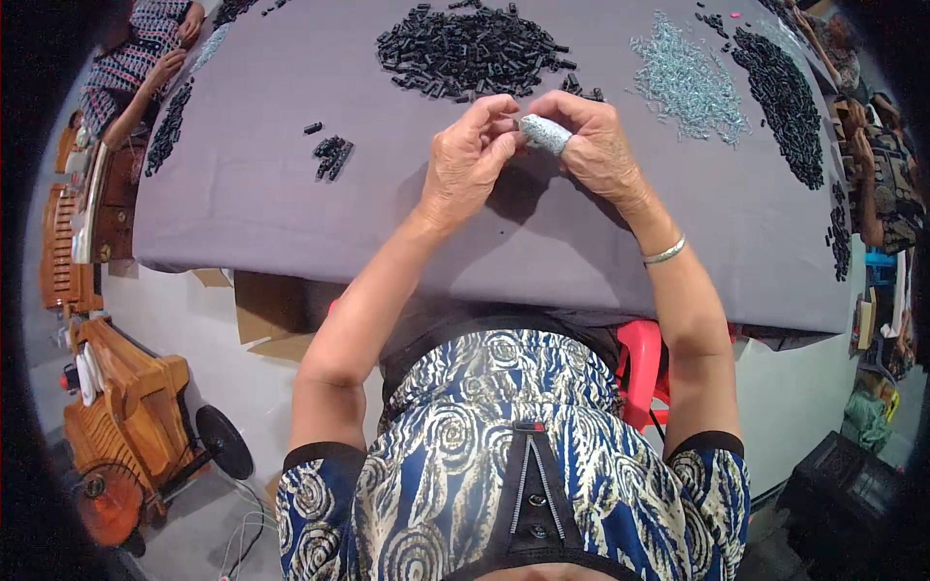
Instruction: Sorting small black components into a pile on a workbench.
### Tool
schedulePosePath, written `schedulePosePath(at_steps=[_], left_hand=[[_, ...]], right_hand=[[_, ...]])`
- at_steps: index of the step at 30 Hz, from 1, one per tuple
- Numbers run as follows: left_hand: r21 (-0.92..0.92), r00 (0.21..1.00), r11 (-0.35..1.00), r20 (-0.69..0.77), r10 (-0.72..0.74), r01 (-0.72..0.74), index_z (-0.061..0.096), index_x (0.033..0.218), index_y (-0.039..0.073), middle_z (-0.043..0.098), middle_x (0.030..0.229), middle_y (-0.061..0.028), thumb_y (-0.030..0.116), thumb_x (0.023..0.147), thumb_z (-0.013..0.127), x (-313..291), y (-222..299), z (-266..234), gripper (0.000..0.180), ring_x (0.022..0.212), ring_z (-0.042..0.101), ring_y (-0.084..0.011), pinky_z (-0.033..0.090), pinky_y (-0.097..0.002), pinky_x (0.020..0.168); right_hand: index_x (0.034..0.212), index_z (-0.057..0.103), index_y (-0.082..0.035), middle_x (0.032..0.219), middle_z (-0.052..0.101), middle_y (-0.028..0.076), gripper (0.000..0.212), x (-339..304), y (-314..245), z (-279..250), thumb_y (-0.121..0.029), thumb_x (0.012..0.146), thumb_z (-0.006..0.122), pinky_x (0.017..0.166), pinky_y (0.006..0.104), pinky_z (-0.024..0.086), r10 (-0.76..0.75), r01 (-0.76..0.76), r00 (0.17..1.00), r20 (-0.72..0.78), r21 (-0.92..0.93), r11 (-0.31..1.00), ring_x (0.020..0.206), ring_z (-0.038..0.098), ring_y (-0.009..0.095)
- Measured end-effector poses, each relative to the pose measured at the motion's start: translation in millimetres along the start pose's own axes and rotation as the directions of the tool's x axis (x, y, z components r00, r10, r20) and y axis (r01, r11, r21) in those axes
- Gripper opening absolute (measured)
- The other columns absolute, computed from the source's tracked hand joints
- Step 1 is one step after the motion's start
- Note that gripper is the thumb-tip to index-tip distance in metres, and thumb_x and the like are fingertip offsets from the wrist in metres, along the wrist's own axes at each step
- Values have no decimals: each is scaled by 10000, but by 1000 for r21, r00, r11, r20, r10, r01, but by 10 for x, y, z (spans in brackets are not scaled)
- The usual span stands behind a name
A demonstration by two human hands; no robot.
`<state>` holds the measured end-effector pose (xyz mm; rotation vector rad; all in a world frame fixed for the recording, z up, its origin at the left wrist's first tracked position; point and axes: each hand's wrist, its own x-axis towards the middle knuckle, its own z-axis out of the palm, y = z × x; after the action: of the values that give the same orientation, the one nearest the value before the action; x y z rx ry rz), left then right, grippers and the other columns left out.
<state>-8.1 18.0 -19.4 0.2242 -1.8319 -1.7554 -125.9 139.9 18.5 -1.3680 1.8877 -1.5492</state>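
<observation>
My left hand (471, 160) and my right hand (599, 150) meet over the grey cloth, both closed, fingertips almost touching. A pale, dark-speckled rounded piece (545, 134) sits at the thumb and fingers of my right hand. Whether it is a wrap worn on the thumb or a thing held, I cannot tell. The left thumb and fingers pinch close to its tip; anything between them is too small to make out. Just beyond my hands lies a big heap of small black plastic pieces (465, 50). A small cluster of black pieces (332, 157) lies left of my left hand.
A heap of small silvery pieces (686, 82) and a long black pile (780, 102) lie on the right of the cloth-covered table (320, 228). Other people sit at both sides. Near me stand a red chair (639, 368), wooden furniture (126, 387) and an open cardboard box (271, 315).
</observation>
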Motion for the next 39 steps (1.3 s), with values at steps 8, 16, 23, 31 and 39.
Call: schedulePosePath(at_steps=[8, 16, 23, 31, 39], left_hand=[[175, 999, 983, -6, 51, -49, 649, 1008, -10, 650, 849, -54, -2, 810, 642, -16, 109, -18, 199, 787, 654, -121, 525, -241, 701], [38, 984, 987, -93, -149, 153, 665, 995, 9, 652, 839, -28, 30, 826, 653, 49, 188, -109, 170, 725, 628, -88, 503, -216, 613], [14, 983, 992, -135, -120, 123, 675, 1008, 28, 648, 812, -14, 59, 825, 681, 67, 347, -346, 186, 652, 551, -47, 434, -175, 562], [147, 966, 978, -232, -110, 147, 673, 997, 22, 642, 817, 16, 77, 835, 686, -71, 178, -410, 172, 679, 535, -21, 423, -168, 544], [89, 964, 982, -223, -144, 167, 667, 1003, 18, 620, 813, 17, 82, 841, 680, -104, 150, -423, 174, 661, 517, -26, 419, -178, 542]], right_hand=[[905, 652, -46, 679, 576, -38, 126, -20, -10, 4, -169, 881, 643, 412, 158, 355, 299, -305, 952, 62, 242, 921, 482, 464, 8], [979, 645, -35, 729, 606, 6, 126, 44, 112, -122, -75, 900, 555, 411, 170, 392, 293, -238, 952, -91, 384, 892, 501, 468, 13], [970, 657, -45, 692, 634, 1, 140, 120, 258, -516, -45, 858, 572, 428, 173, 381, 168, -113, 882, -440, 147, 983, 498, 470, 17], [890, 656, -29, 672, 565, -48, 90, 78, 353, -610, -107, 853, 633, 558, 216, 395, 128, -145, 989, -71, -367, 919, 647, 467, 29], [913, 654, -39, 722, 641, 61, 117, 58, 236, -426, -104, 815, 647, 570, 263, 442, 78, -95, 995, -56, -480, 872, 613, 542, 103]])
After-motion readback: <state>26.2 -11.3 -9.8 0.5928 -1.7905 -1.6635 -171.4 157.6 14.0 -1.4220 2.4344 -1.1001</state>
